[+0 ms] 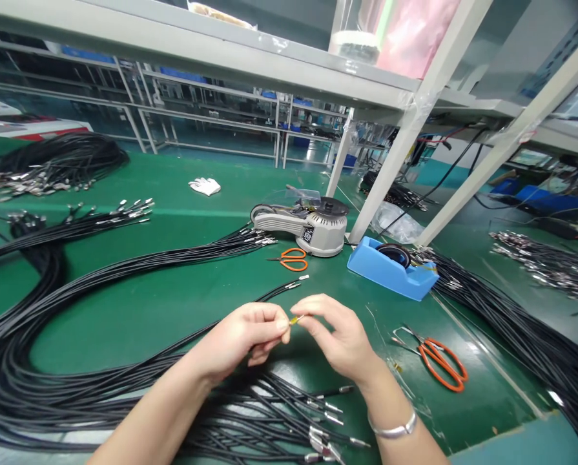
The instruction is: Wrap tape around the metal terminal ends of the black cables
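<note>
My left hand (254, 332) is closed, its thumb and forefinger pinching a thin cable end. A small piece of yellow tape (294, 320) shows between the hands at that end. From the other side, my right hand (334, 329) pinches at the tape and the tip, thumb and forefinger together. Most of the held cable is hidden behind the left hand. Below both hands lies a bundle of black cables (279, 413) with metal connectors pointing right. A few more black cable ends (293, 284) lie just beyond the left hand.
Orange-handled scissors (293, 260) lie by a grey tape machine (322, 232). A blue tape dispenser (385, 271) stands to its right, with more orange-handled scissors (443, 365) nearer me. Looped black cables (90, 281) cover the left; a white glove (205, 186) lies behind. Shelf posts (385, 174) rise at right.
</note>
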Demonstrator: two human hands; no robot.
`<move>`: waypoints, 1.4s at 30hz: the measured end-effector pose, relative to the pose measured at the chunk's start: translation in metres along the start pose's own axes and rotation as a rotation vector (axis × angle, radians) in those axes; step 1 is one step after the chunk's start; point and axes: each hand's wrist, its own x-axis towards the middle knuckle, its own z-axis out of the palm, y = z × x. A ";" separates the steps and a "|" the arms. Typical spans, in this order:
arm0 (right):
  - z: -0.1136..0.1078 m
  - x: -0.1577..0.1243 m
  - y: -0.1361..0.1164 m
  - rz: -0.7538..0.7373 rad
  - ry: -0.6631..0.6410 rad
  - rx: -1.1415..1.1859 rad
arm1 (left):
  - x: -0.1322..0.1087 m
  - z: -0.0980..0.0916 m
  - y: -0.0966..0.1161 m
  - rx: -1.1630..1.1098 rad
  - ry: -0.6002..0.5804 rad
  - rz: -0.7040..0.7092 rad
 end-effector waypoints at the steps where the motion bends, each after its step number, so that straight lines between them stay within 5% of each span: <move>1: -0.001 0.001 0.001 0.117 0.009 0.085 | -0.001 0.004 0.002 0.137 0.092 0.059; 4: -0.005 0.003 0.004 0.403 0.020 0.280 | -0.002 0.016 0.005 0.473 0.269 0.175; 8: -0.008 0.004 0.003 0.533 0.038 0.335 | -0.001 0.024 0.002 0.574 0.251 0.169; 20: -0.020 0.001 -0.006 0.515 -0.100 0.343 | 0.009 0.038 -0.002 0.515 0.297 0.246; 24: -0.021 0.001 -0.001 0.571 -0.052 0.293 | 0.006 0.033 -0.002 0.419 0.250 0.140; 29: -0.020 0.001 0.004 0.641 -0.035 0.291 | -0.005 0.020 -0.003 0.609 0.260 0.075; 42: -0.015 0.002 -0.022 0.679 0.003 0.140 | -0.004 0.023 -0.007 0.632 0.216 0.189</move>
